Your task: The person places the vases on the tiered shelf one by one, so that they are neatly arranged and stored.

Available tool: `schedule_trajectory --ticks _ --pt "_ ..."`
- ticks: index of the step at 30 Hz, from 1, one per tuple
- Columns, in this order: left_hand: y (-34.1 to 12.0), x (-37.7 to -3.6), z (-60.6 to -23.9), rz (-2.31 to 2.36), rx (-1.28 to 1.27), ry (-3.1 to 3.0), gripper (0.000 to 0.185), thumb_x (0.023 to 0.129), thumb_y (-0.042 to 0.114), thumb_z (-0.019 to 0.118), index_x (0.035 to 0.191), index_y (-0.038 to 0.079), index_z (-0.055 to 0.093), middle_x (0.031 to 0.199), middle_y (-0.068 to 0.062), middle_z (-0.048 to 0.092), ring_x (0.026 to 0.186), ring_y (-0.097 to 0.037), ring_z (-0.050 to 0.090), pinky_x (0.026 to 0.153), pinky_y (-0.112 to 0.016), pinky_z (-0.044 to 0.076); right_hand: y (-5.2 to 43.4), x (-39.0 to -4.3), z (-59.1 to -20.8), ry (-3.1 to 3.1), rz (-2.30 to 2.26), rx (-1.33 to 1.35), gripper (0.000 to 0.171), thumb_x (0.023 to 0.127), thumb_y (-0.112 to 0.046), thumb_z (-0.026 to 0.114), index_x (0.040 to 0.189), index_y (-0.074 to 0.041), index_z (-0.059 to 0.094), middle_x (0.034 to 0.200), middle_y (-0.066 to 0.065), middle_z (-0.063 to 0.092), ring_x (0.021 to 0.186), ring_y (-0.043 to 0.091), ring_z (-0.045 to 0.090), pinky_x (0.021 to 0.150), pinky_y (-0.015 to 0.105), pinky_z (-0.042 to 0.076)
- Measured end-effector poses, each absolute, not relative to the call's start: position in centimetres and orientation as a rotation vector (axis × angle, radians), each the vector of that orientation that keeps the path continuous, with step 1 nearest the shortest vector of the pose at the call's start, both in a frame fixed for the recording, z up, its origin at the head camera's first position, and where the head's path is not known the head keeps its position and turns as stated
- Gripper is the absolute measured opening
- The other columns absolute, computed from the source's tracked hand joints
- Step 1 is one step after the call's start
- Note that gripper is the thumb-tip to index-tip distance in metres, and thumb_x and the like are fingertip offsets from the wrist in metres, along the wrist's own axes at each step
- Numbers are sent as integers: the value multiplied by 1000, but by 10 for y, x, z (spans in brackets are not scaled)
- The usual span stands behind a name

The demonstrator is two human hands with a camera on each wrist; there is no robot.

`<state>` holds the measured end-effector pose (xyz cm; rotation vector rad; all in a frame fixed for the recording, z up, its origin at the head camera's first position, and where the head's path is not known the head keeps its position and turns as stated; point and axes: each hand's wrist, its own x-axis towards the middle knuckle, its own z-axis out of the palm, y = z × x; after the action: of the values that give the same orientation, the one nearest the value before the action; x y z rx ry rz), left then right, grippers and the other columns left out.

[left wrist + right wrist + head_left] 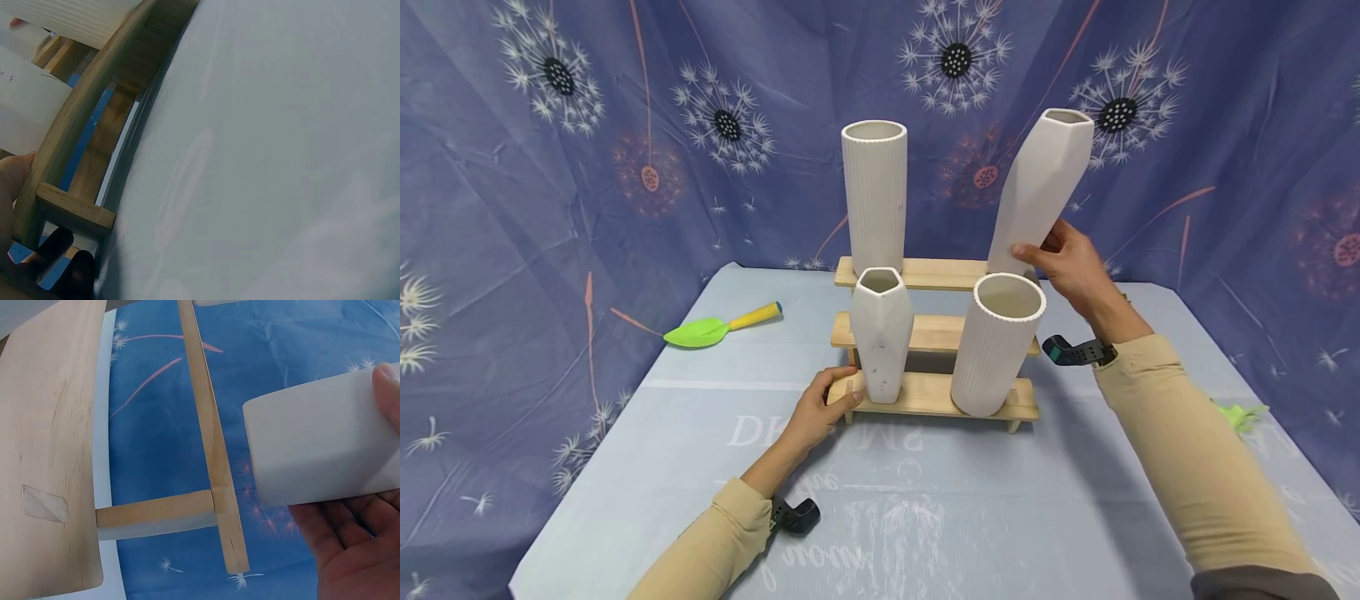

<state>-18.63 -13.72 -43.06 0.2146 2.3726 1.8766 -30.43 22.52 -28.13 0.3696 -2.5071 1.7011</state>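
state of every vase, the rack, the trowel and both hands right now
faceted vase: tilted, held above top step
right hand: grips faceted vase
ribbed vase: upright, top step
small faceted vase: upright, bottom step
front ribbed vase: leaning, bottom step
rack: standing on table
left hand: holds rack's left end
trowel: lying flat

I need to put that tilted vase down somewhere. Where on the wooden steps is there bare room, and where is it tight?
The top step is bare right of the tall ribbed vase, under the faceted vase the right hand holds. The middle step shows bare wood between the small faceted vase and short ribbed vase. The bottom step is crowded; the left hand grips its end.
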Motion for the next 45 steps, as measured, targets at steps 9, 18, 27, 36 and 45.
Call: schedule_trajectory --ticks 9,18,27,36,45 --pt "-137 -186 -429 1880 220 2376 45 91 12 62 133 6 49 129 -18 46 97 -12 50 79 -21 45 221 -309 -283 -2512 1686 413 64 87 -34 67 142 -17 38 133 9 51 113 11 54 87 19 47" --pt "-137 -186 -431 1876 221 2382 46 91 12 62 134 5 48 132 -17 45 101 -15 50 81 -21 45 218 -311 -288 -2526 1687 401 65 86 -35 67 142 -19 37 136 13 49 118 18 53 100 41 43" --pt "-138 -187 -431 1873 218 2377 46 91 12 62 134 6 48 129 -17 46 98 -12 50 80 -21 45 218 -312 -288 -2553 1675 404 67 85 -38 67 143 -21 36 137 13 48 120 21 51 103 50 40" --pt "-137 -187 -430 1858 228 2387 46 91 13 62 134 6 48 129 -17 46 98 -13 49 80 -21 45 218 -314 -289 -2595 1635 363 74 83 -45 67 144 -18 34 139 16 47 124 31 49 103 54 39" --pt "-137 -186 -429 1875 220 2369 46 91 12 62 134 5 48 135 -17 43 101 -16 50 80 -21 45 216 -315 -292 -2573 1668 348 75 84 -44 67 145 -19 33 140 14 46 124 29 49 102 52 40"
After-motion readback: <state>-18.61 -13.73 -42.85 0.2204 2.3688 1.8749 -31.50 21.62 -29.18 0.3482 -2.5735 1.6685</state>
